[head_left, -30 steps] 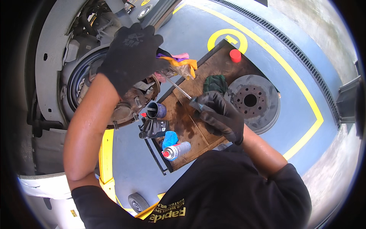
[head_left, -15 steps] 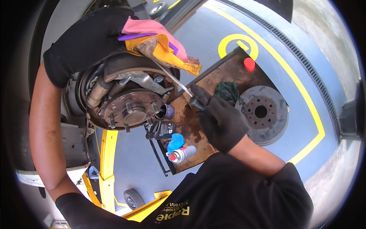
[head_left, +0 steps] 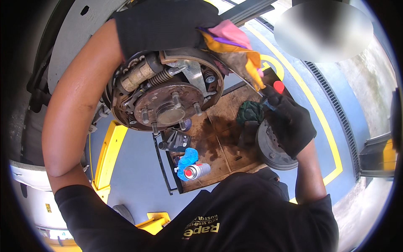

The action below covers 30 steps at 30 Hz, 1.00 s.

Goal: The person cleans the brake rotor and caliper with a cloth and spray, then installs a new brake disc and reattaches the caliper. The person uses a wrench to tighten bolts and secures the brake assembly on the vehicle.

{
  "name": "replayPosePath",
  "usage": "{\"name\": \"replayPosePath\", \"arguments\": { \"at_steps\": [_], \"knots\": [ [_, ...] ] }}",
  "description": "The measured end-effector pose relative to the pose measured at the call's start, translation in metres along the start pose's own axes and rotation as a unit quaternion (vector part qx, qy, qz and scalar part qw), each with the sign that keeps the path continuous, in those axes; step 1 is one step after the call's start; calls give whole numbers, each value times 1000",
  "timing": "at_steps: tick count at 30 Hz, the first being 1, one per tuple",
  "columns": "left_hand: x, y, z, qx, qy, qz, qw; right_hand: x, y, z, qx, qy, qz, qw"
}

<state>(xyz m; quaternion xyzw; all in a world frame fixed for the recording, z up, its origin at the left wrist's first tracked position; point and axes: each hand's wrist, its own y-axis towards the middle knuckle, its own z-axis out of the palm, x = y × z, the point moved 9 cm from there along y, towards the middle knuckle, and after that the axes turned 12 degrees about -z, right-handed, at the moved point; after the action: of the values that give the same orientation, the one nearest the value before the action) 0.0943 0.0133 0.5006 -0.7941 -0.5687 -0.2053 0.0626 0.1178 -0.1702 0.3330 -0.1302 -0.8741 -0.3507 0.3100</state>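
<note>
My left hand (head_left: 166, 26), in a black glove, is at the top above the rear brake assembly (head_left: 163, 90) with its exposed springs and rusty hub with studs (head_left: 168, 105). It grips a bunch of pink, purple and orange cloths (head_left: 226, 35), which hangs toward the right. My right hand (head_left: 289, 124), also gloved, is closed on a thin metal-shafted tool (head_left: 266, 103) with a bluish handle, resembling a screwdriver. The shaft runs up-left under the cloths; its tip is hidden.
A brown work cart (head_left: 210, 153) holds a blue glove (head_left: 185, 156), spray can (head_left: 200, 171), black bottle (head_left: 175, 140), green cloth (head_left: 247, 112), red cap (head_left: 278, 86) and grey drum (head_left: 268, 153). Yellow lift parts (head_left: 108, 155) stand at left; a floor drain grate (head_left: 336, 105) runs at right.
My left hand and the cloths have moved right, higher over the brake assembly. My right hand, holding the tool, has moved right. The whole view has shifted, with the hub appearing further right.
</note>
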Motion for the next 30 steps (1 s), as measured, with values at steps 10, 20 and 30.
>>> {"name": "replayPosePath", "arguments": {
  "at_steps": [10, 20, 30],
  "knots": [
    [9, -31, -17, 10, -90, -6, 996, 27, 13, -15, -1, 3, -3, 1000],
    [31, -17, -28, 24, -151, -124, 980, 24, 16, 4, -50, 77, -11, 996],
    [71, -128, -47, -69, -51, -257, 962, 103, 81, -13, 70, -42, -171, 982]
  ]
}}
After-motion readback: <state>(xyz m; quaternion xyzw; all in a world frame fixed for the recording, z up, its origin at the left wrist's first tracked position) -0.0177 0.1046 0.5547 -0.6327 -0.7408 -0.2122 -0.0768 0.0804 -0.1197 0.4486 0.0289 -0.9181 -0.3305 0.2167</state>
